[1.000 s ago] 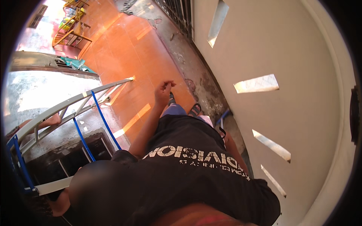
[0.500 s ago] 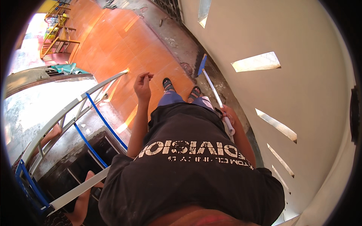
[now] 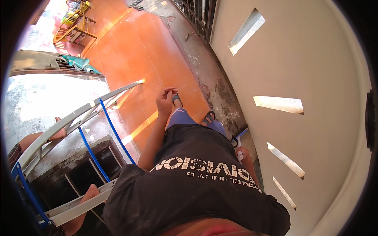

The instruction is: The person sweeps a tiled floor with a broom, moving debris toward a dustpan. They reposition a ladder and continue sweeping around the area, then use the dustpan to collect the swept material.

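My left hand (image 3: 165, 100) is raised in front of me over the orange tiles, its fingers curled and pressed together. Whatever they may hold is too small or hidden to make out. Low at my right side, my right hand (image 3: 244, 153) is closed around the white pole (image 3: 239, 156) of a tool with a blue head (image 3: 242, 133). The shirt and my hand hide much of the pole. The blue head shows only as a thin strip beside the wall, so its exact kind cannot be told.
A metal ladder (image 3: 84, 109) with blue braces stands close on my left. Another person's foot (image 3: 59, 129) is beside its rail. A beige wall with slanted openings (image 3: 278, 104) rises on my right. Wooden chairs (image 3: 76, 33) stand at the far left, and a dark metal grille (image 3: 199, 17) lies ahead.
The blue-headed pole has swung from sticking out ahead to beside my right leg. My left hand appears lower and further right. The view has shifted, and the other person's foot moved along the ladder.
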Available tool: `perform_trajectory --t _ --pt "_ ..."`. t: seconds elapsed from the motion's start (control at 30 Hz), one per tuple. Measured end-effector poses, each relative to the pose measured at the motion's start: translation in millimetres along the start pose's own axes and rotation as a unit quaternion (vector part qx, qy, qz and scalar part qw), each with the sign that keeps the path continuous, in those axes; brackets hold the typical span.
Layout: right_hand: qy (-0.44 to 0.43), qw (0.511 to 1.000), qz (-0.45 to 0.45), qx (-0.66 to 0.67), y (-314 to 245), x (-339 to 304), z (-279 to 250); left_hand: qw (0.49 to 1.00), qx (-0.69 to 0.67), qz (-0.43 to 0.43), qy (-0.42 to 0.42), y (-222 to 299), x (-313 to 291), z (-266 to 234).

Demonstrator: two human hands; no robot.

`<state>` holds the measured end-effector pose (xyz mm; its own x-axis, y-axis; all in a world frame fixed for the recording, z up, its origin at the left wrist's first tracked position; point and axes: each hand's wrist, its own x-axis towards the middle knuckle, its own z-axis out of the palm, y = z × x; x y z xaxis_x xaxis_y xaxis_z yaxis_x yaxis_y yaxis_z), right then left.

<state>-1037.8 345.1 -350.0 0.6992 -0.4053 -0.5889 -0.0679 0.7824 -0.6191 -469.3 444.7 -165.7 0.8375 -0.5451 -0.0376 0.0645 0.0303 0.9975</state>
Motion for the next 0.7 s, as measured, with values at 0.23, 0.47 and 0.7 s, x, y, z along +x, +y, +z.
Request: perform_trajectory --t 0.23,0.47,0.7 --pt "-0.212 0.955 -0.072 -0.193 -43.2 248.4 88.9 0.999 -0.020 0.016 0.027 6.4 84.4 -73.9" --pt "-0.041 0.916 0.310 0.253 -96.6 469.3 201.1 0.994 -0.009 0.060 0.096 23.6 175.0 -170.4" --pt "-0.016 0.875 0.313 0.368 -155.3 432.1 263.6 0.989 -0.026 0.055 0.134 33.6 234.8 -235.7"
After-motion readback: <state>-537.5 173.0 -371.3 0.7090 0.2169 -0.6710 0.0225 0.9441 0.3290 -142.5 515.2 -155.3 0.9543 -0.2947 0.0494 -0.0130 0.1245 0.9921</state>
